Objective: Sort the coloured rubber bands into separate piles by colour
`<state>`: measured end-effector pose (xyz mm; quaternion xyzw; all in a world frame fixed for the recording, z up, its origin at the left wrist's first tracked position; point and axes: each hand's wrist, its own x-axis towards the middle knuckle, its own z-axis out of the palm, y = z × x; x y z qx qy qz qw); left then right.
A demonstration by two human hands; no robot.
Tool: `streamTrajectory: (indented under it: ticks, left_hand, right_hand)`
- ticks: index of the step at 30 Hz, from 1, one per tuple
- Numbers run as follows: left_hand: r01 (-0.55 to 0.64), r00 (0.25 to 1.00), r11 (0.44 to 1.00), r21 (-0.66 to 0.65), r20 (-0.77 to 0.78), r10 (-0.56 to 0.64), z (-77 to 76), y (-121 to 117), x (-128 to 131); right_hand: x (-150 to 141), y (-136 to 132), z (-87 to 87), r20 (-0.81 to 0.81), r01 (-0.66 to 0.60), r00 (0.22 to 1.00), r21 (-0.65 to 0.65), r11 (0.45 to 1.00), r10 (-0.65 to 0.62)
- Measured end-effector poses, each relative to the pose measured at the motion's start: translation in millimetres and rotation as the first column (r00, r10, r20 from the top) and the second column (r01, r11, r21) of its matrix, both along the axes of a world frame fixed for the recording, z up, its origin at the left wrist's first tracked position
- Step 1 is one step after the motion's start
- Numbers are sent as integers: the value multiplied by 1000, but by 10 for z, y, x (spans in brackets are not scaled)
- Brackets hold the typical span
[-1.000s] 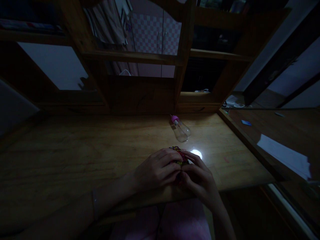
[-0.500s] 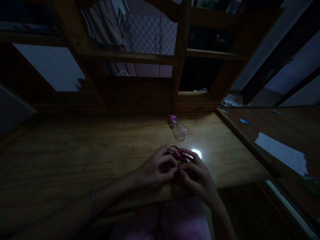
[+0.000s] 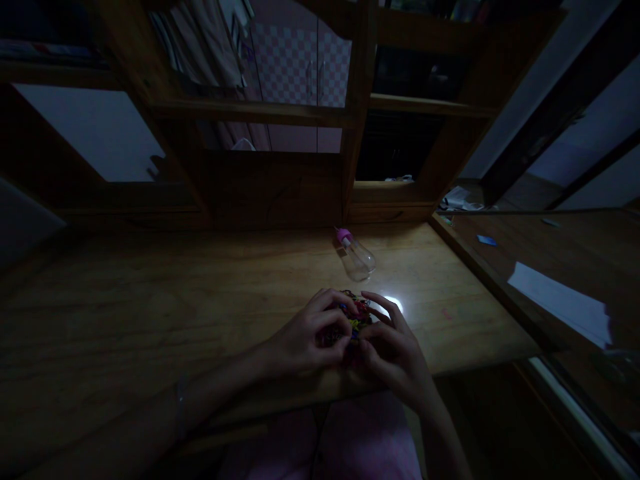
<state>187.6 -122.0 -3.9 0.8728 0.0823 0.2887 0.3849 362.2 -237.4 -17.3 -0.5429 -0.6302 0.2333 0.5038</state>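
Close to the near edge of the wooden desk lies a bundle of thin, multicoloured loops (image 3: pixel 356 325), red, yellow, blue and dark, that look like rubber bands or hair ties. My left hand (image 3: pixel 320 330) curls over its left side, thumb and forefinger pinched together at the middle. From the right, my right hand (image 3: pixel 395 347) pinches the bundle with thumb and forefinger, its other fingers arched above. Both hands nearly touch at the fingertips. Fingers hide much of the bundle, and dim light blurs its detail.
Beyond the hands a clear bottle with a pink cap (image 3: pixel 358 255) lies on the desk (image 3: pixel 175 300). A wooden shelf unit (image 3: pixel 280 190) rises at the back. White paper (image 3: pixel 560 303) and a small blue packet (image 3: pixel 486 240) rest on the surface to the right.
The fingers of my right hand have lifted and spread slightly, so more of the coloured bundle shows. Both hands stay in nearly the same place.
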Motion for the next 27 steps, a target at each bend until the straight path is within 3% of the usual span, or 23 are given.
streamTrajectory:
  ticks: [7, 17, 27]
  left_hand:
    - [-20, 1000, 999, 26, -12, 21, -18, 12, -13]
    - [-15, 1000, 964, 265, -17, 20, -37, 52, -37]
    - [-9, 1000, 980, 199, -5, 10, -17, 26, -35]
  right_hand:
    - [-5, -12, 9, -2, 11, 1000, -3, 1000, -11]
    - [7, -5, -38, 24, 11, 1000, 0, 1000, -11]
    - [3, -7, -28, 35, -8, 999, -5, 1000, 8]
